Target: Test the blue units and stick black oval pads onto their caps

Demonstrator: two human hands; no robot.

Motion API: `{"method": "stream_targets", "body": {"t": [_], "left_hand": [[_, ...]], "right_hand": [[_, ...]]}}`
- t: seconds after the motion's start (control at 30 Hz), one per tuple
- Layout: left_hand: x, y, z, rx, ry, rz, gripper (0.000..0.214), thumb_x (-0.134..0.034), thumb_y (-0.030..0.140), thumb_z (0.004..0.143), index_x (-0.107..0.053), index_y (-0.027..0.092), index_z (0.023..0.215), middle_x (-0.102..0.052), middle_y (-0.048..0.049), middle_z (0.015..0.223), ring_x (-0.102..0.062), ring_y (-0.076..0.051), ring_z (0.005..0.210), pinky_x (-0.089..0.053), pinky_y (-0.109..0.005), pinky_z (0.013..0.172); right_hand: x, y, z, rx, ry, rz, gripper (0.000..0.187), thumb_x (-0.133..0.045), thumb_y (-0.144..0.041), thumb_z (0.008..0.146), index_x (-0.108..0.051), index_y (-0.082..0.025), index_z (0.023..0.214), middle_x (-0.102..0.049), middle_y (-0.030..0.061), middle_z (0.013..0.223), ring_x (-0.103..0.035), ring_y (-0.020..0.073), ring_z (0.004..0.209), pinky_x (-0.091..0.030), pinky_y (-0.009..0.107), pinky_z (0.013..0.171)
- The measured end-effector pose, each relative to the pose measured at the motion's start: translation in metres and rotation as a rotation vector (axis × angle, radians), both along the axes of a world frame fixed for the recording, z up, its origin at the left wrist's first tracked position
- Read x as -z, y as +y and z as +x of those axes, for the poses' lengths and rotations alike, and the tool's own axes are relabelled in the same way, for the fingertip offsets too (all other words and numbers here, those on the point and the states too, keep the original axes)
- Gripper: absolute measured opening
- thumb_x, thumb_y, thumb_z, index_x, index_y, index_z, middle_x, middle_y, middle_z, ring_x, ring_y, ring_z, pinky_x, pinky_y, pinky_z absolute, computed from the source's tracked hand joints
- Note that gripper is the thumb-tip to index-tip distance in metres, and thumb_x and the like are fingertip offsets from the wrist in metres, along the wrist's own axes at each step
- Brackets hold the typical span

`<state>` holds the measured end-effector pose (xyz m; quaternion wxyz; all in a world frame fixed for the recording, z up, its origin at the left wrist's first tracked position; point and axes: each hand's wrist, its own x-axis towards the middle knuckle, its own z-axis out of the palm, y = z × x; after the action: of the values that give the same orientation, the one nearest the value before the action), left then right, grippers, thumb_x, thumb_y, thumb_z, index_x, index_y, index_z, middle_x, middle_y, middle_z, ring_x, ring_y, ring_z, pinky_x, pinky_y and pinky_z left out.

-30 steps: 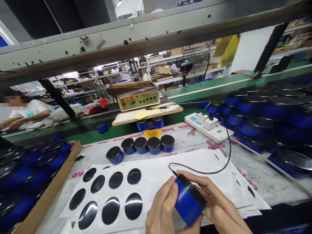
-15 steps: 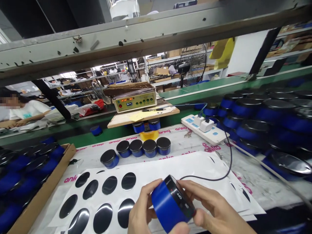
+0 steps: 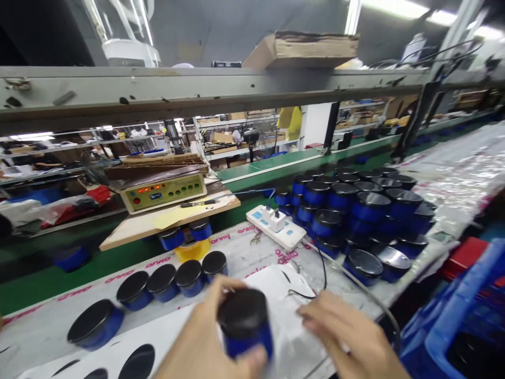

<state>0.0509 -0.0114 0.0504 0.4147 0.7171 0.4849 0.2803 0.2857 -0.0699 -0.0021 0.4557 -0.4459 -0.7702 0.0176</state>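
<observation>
A round blue device with a black top (image 3: 243, 316) is held upright in my left hand (image 3: 209, 331), fingers and thumb wrapped round its side. My right hand (image 3: 347, 337) is apart from the device, to its right, with blurred fingers stretched out and nothing visible in them. Close to its fingertips lies a thin black cable (image 3: 324, 268) that runs from the power strip (image 3: 276, 226). Beneath my hands are white sheets (image 3: 173, 316) with black round stickers (image 3: 137, 362). Behind them stand several similar blue devices (image 3: 162, 281) in a row.
Many more blue devices (image 3: 366, 205) are stacked at the right. A control box (image 3: 163, 192) with lit red lights sits on a wooden board (image 3: 130, 231). A blue crate (image 3: 453, 316) stands at the lower right. A metal beam (image 3: 197, 87) crosses overhead.
The view has swung to the right. My right hand has come off the blue device, which my left hand now holds alone with its black top turned up.
</observation>
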Motion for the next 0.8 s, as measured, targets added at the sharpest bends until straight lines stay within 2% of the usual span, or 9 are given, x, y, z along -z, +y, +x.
{"method": "stream_targets", "body": {"t": [0.1, 0.17, 0.3, 0.4, 0.5, 0.6, 0.67, 0.73, 0.8], "left_hand": [[-0.001, 0.038, 0.013, -0.211, 0.019, 0.209, 0.055, -0.07, 0.043, 0.064, -0.044, 0.022, 0.109, -0.065, -0.0068, 0.104, -0.062, -0.024, 0.093, -0.048, -0.037, 0.082], [0.011, 0.067, 0.02, -0.138, 0.145, 0.3, 0.057, -0.069, 0.045, 0.066, -0.043, 0.021, 0.111, -0.063, -0.0086, 0.104, -0.061, -0.026, 0.094, -0.048, -0.04, 0.081], [0.047, 0.108, 0.027, -0.061, 0.368, 0.496, 0.053, -0.068, 0.038, 0.065, -0.052, 0.014, 0.11, -0.058, -0.0147, 0.113, -0.048, -0.034, 0.114, -0.033, -0.051, 0.1], [0.054, 0.105, 0.024, -0.1, 0.402, 0.497, 0.057, -0.07, 0.031, 0.063, -0.053, 0.012, 0.114, -0.052, -0.0177, 0.126, -0.031, -0.04, 0.129, -0.014, -0.058, 0.107], [0.042, 0.067, 0.022, -0.038, 0.179, 0.34, 0.061, -0.062, 0.04, 0.076, -0.043, 0.019, 0.13, -0.036, -0.0113, 0.143, -0.021, -0.032, 0.136, -0.013, -0.052, 0.111], [0.023, 0.017, 0.028, 0.03, -0.443, -0.253, 0.059, -0.032, 0.059, 0.088, -0.031, 0.028, 0.138, -0.032, -0.0081, 0.146, -0.037, -0.026, 0.129, -0.036, -0.044, 0.102], [0.016, -0.007, 0.029, 0.082, -0.767, -0.624, 0.064, -0.024, 0.063, 0.089, -0.036, 0.022, 0.137, -0.048, -0.014, 0.134, -0.056, -0.025, 0.111, -0.048, -0.039, 0.087], [0.015, -0.021, 0.023, 0.13, -0.924, -0.85, 0.063, -0.031, 0.059, 0.089, -0.048, 0.014, 0.129, -0.062, -0.0159, 0.112, -0.066, -0.022, 0.089, -0.05, -0.032, 0.08], [0.019, -0.031, 0.009, 0.076, -0.985, -0.913, 0.055, -0.049, 0.052, 0.086, -0.056, 0.01, 0.12, -0.066, -0.0136, 0.101, -0.068, -0.02, 0.081, -0.049, -0.029, 0.082]], "right_hand": [[0.001, 0.026, 0.042, 0.512, 0.08, 0.078, 0.02, -0.038, -0.032, 0.095, -0.052, -0.021, 0.086, -0.059, 0.004, 0.079, -0.058, 0.0181, 0.073, -0.046, 0.028, 0.068], [0.002, 0.055, 0.065, 0.818, 0.076, 0.025, 0.035, -0.027, -0.048, 0.093, -0.044, -0.021, 0.078, -0.055, 0.0074, 0.076, -0.056, 0.0239, 0.075, -0.046, 0.037, 0.071], [0.003, 0.114, 0.087, 0.981, 0.018, -0.048, 0.044, -0.037, -0.065, 0.08, -0.037, -0.021, 0.079, -0.054, 0.0164, 0.085, -0.054, 0.0354, 0.086, -0.043, 0.05, 0.076], [-0.001, 0.124, 0.087, 0.964, 0.052, -0.077, 0.042, -0.047, -0.061, 0.075, -0.035, -0.021, 0.079, -0.056, 0.0163, 0.085, -0.057, 0.0351, 0.084, -0.045, 0.048, 0.072], [-0.009, 0.098, 0.068, 0.815, 0.273, -0.095, 0.044, -0.059, -0.058, 0.068, -0.032, -0.024, 0.077, -0.06, 0.0136, 0.098, -0.06, 0.0306, 0.084, -0.048, 0.045, 0.074], [-0.016, 0.062, 0.027, 0.211, 0.561, -0.19, 0.043, -0.065, -0.049, 0.072, -0.03, -0.024, 0.073, -0.059, 0.0104, 0.117, -0.059, 0.0265, 0.102, -0.048, 0.038, 0.084], [-0.017, 0.045, -0.002, -0.119, 0.573, -0.3, 0.039, -0.066, -0.043, 0.075, -0.032, -0.023, 0.073, -0.06, 0.0101, 0.115, -0.058, 0.0252, 0.106, -0.05, 0.035, 0.084], [-0.014, 0.037, -0.023, -0.158, 0.508, -0.353, 0.033, -0.064, -0.043, 0.077, -0.037, -0.023, 0.074, -0.065, 0.0081, 0.1, -0.062, 0.0224, 0.093, -0.053, 0.03, 0.074], [-0.01, 0.035, -0.035, -0.093, 0.461, -0.33, 0.03, -0.051, -0.048, 0.085, -0.042, -0.023, 0.071, -0.064, 0.0038, 0.077, -0.063, 0.0173, 0.069, -0.052, 0.024, 0.056]]}}
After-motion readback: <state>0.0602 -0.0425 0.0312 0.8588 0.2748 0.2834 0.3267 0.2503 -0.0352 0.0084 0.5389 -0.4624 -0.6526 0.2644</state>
